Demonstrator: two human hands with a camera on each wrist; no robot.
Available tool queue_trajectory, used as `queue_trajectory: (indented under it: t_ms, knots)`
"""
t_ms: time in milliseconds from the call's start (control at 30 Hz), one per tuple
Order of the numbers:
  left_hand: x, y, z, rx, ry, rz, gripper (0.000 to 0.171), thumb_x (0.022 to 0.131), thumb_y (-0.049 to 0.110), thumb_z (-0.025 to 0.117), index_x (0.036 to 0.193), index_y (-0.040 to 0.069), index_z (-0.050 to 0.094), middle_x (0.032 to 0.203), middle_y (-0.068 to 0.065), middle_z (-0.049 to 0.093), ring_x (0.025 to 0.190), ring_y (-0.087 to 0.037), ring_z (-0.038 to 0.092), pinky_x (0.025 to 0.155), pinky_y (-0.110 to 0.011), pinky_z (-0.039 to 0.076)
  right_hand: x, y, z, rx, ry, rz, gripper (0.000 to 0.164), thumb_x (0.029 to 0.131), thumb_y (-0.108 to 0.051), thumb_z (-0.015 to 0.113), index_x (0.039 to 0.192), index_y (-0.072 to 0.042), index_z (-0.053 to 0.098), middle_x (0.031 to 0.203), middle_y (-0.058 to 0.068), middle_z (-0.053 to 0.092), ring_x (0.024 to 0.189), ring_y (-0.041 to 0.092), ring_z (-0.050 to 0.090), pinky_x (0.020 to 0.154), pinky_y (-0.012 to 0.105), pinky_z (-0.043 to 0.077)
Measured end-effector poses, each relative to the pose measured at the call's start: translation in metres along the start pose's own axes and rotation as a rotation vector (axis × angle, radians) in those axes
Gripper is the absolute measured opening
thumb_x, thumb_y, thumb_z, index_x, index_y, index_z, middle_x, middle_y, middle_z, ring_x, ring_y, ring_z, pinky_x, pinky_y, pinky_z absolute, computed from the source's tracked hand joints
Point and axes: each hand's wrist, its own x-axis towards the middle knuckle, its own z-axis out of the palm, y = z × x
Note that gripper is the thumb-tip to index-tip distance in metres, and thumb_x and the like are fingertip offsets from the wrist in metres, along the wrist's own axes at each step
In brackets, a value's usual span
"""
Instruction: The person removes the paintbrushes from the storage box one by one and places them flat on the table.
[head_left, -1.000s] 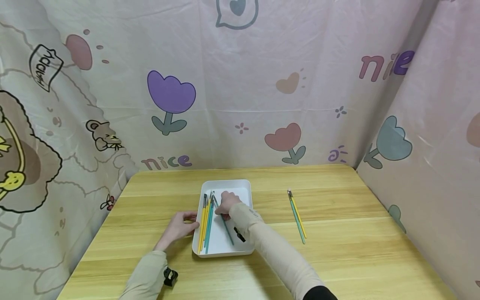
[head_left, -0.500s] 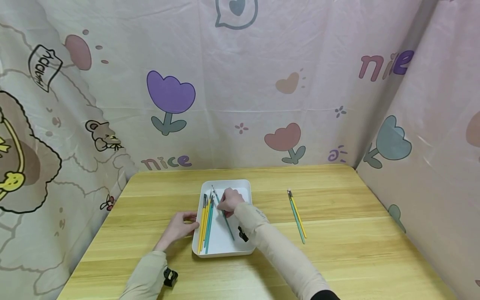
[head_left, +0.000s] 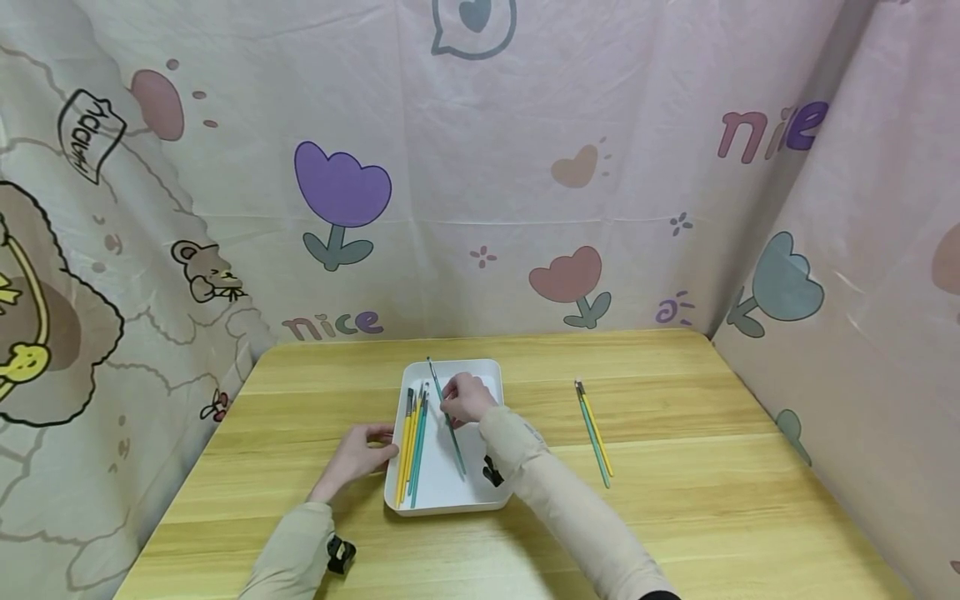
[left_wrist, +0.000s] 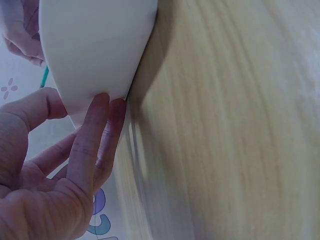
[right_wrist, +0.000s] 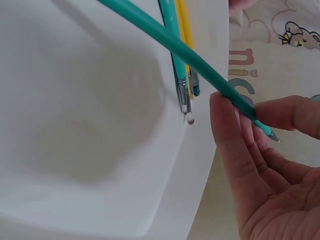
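My right hand [head_left: 468, 398] pinches a thin green paintbrush [head_left: 452, 427] between thumb and fingers. It holds the brush slanted above the white tray [head_left: 480, 492]; in the right wrist view the green handle [right_wrist: 165, 37] crosses over the tray's rim. Along the tray's left side lie several yellow and green paintbrushes [head_left: 417, 454], side by side with bristles toward the far end. My left hand [head_left: 356, 458] grips the tray's left wall. In the left wrist view its thumb is at the rim and its fingertips [left_wrist: 101, 102] press the outer side.
On the wooden table [head_left: 675, 400], to the right of the tray, a green paintbrush [head_left: 592, 437] and a yellow paintbrush [head_left: 598, 433] lie with their upper ends together. A printed curtain [head_left: 480, 183] hangs behind the table and along both sides.
The right hand has raised the green paintbrush off the tray floor and drawn slightly right; the brush's tip now reaches past the far rim. The left hand stays in place.
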Motion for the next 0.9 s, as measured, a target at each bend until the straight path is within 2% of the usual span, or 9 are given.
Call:
queue_trajectory:
  t_ms: [167, 333, 433, 633, 900]
  knots:
    - [0.0, -0.001, 0.0, -0.001, 0.003, 0.006, 0.044, 0.087, 0.003, 0.066, 0.129, -0.01, 0.061, 0.116, -0.025, 0.068, 0.1, -0.028, 0.068, 0.079, -0.035, 0.065, -0.003, 0.001, -0.003, 0.021, 0.016, -0.062, 0.017, 0.091, 0.001, 0.062, 0.107, 0.003, 0.065, 0.082, 0.004, 0.057, 0.065, 0.015, 0.064, 0.062, 0.027, 0.063]
    - [0.0, -0.001, 0.0, -0.013, 0.002, 0.01, 0.044, 0.087, 0.002, 0.067, 0.128, -0.011, 0.061, 0.115, -0.025, 0.067, 0.097, -0.026, 0.069, 0.077, -0.035, 0.065, -0.009, 0.001, -0.006, 0.037, 0.046, -0.116, 0.02, 0.09, 0.0, 0.061, 0.108, 0.004, 0.065, 0.081, 0.002, 0.057, 0.069, 0.03, 0.072, 0.069, 0.036, 0.066]
    - [0.0, -0.002, 0.001, -0.008, 0.004, 0.012, 0.044, 0.086, 0.002, 0.067, 0.128, -0.011, 0.061, 0.115, -0.025, 0.068, 0.098, -0.028, 0.069, 0.077, -0.035, 0.065, -0.011, 0.002, -0.008, 0.052, 0.064, -0.14, 0.019, 0.089, 0.001, 0.061, 0.107, 0.005, 0.065, 0.08, 0.002, 0.058, 0.071, 0.033, 0.073, 0.068, 0.037, 0.066]
    - [0.001, -0.003, 0.001, -0.003, 0.007, 0.007, 0.043, 0.087, 0.003, 0.067, 0.129, -0.009, 0.062, 0.115, -0.023, 0.068, 0.101, -0.028, 0.068, 0.078, -0.034, 0.065, -0.015, 0.005, -0.014, 0.074, 0.099, -0.191, 0.019, 0.09, 0.0, 0.06, 0.107, 0.006, 0.065, 0.08, 0.007, 0.062, 0.056, 0.018, 0.067, 0.06, 0.031, 0.064]
    - [0.001, -0.004, 0.001, -0.019, 0.002, 0.018, 0.043, 0.088, 0.001, 0.066, 0.129, -0.01, 0.061, 0.115, -0.024, 0.068, 0.098, -0.027, 0.068, 0.077, -0.035, 0.065, -0.02, 0.012, -0.022, 0.157, 0.122, -0.216, 0.021, 0.093, -0.001, 0.058, 0.112, 0.008, 0.062, 0.081, 0.006, 0.058, 0.056, 0.011, 0.059, 0.062, 0.036, 0.065]
